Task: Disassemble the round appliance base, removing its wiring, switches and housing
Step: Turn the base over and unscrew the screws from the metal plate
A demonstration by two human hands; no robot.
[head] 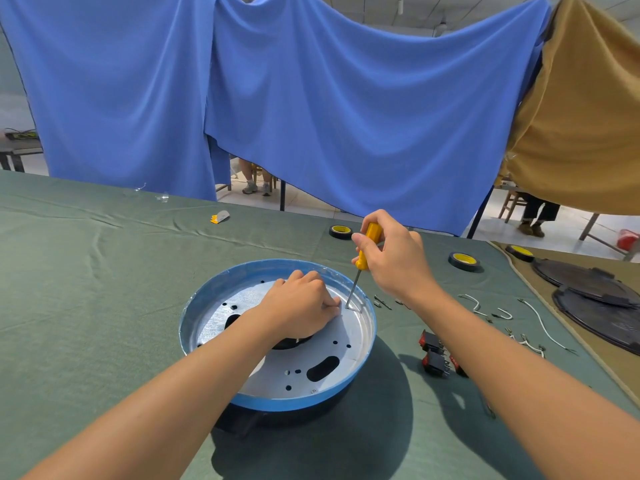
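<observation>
Yellow-handled screwdriver (369, 244) stands nearly upright in the right hand (394, 258), whose fingers wrap round the handle. Its shaft leans so that the handle is up and to the right while the tip comes down on the silver metal plate (346, 341), close to the far-right rim of the round appliance base (294, 403). The left hand (301, 306) rests on that plate with fingers curled and knuckles up, its fingertips just left of the tip (whether they pinch a screw or tab there is too small to tell). The working spot therefore lies below and left of the right hand, between the two hands. The base sits on the green-covered counter (104, 271) straight ahead. Red-and-black switches (433, 355) and white wires (540, 317) lie loose to its right, so the plate's fastening looks like the step in hand.
</observation>
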